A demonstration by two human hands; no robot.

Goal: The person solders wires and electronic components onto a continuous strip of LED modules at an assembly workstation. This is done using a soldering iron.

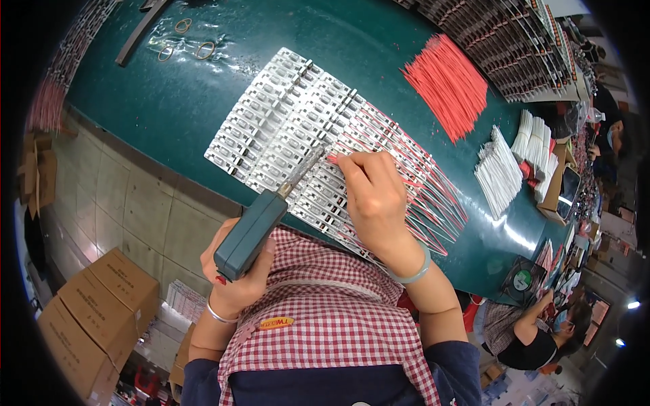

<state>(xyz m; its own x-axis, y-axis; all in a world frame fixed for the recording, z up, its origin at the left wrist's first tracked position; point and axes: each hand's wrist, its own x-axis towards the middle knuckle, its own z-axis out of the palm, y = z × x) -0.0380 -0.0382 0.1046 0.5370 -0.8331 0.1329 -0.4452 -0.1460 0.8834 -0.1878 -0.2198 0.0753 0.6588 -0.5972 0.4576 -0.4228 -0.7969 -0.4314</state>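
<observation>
Soldering iron (261, 223): teal-handled, gripped in the left hand (233, 277); the metal shaft runs up and to the right from the handle, its tip (323, 152) ending just beside the right fingertips.
Long axis: a diagonal from lower left, at the apron, to upper right, over the rows of parts.
Left hand fingers: wrapped shut around the rear of the handle, thumb on the near side; a thin bangle sits at the wrist.
Right hand (376, 196): lies on the parts, fingers curled together and pinched at the tips on what looks like a thin red wire end (333, 160); the pinch itself is too small to read for certain.
Key relation: the tip lies directly left of the right fingertips, nearly touching them; the right hand is the one closer to the joint, while the left sits well back, down the shaft.
Metal parts (271, 118): small silvery pieces laid in tight rows, spreading up and left of the fingers.
Attached wires (433, 196): red and pale leads fanning out right of the right hand.
Loose red wires (447, 84): a bundle well above and right of the fingers.
White wires (501, 172): bundles further right.
Green table (338, 40): carries all of it.
Rubber bands (196, 47): far up and left.
</observation>
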